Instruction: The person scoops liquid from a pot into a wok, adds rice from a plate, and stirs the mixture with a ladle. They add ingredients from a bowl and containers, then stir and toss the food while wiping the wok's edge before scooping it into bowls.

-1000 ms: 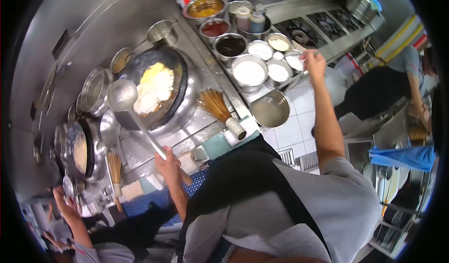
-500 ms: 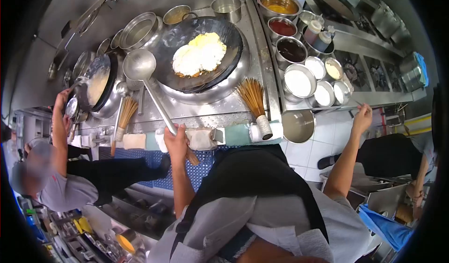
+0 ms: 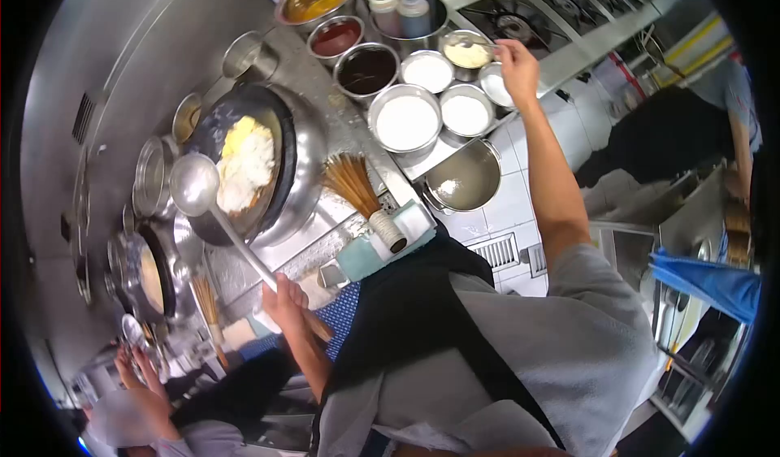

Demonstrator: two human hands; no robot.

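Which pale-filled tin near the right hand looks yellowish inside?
The small tin beside the right hand, nearest the burners: pale yellow contents, while the other pale ones hold white contents.

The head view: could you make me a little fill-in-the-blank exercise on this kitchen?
The left hand grips the ladle by its ____.
The food in the nearer wok is mostly white and ____.
The nearer wok brush lies with its ____ toward that wok.
The cloth hanging at far right is ____.
Missing words: handle; yellow; bristles; blue.

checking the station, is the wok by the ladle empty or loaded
Loaded: yellow-and-white food lies inside the wok.
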